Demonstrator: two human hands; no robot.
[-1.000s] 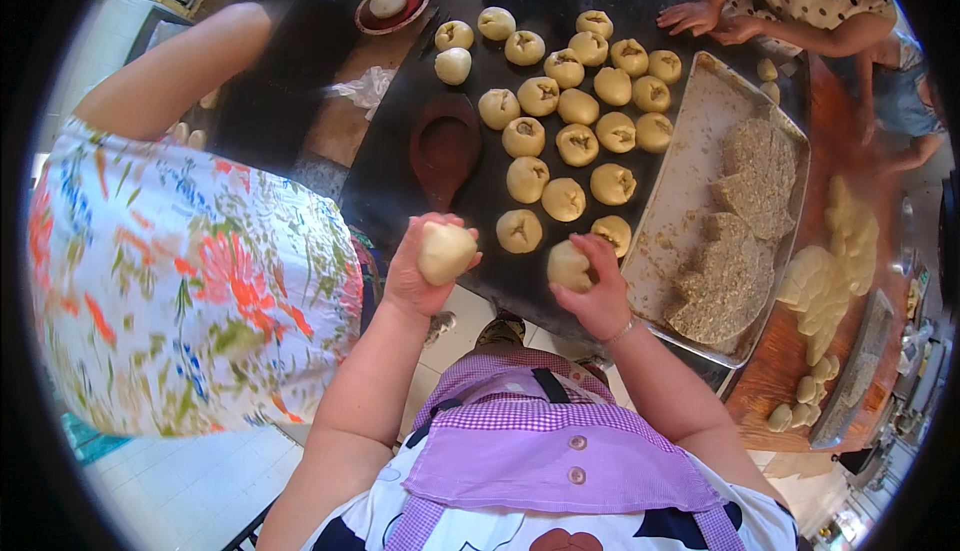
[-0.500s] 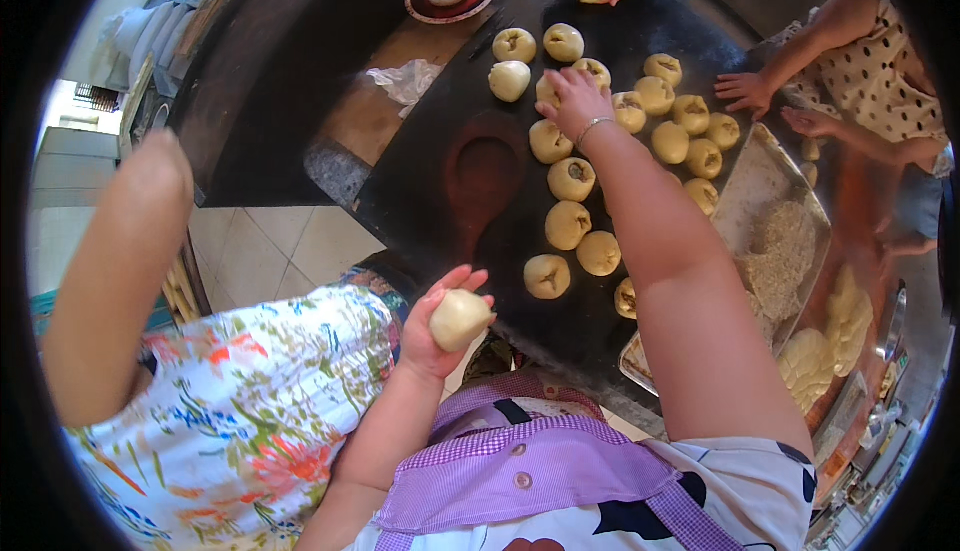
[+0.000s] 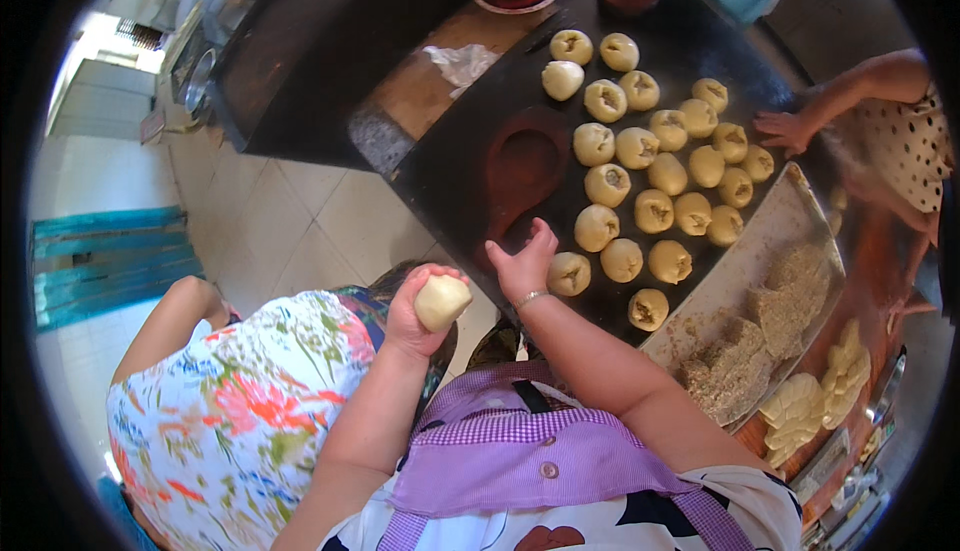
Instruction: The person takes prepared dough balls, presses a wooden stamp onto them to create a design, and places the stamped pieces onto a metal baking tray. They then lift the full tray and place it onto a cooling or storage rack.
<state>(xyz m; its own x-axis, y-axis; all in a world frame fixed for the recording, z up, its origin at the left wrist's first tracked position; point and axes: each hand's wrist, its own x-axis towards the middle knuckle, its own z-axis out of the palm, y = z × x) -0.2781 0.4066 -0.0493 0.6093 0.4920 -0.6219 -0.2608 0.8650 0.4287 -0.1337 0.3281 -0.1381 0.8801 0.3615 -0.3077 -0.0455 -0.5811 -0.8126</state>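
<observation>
At eight o'clock from the view's centre, the left hand (image 3: 408, 317) holds one smooth dough ball (image 3: 443, 303), fingers curled around it. It should be light and soft, maybe tacky, so wide support with the palm can avoid dents. The right hand (image 3: 525, 269) is open, seemingly without anything, near the desk (image 3: 450, 169) edge. From it, a wooden paddle (image 3: 525, 166) lies at twelve o'clock; some surface shows between its handle and other balls (image 3: 654, 211) toward two

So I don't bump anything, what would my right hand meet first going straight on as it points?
Your right hand would likely meet the brown handled dish first, though height above the table is unclear.
</observation>
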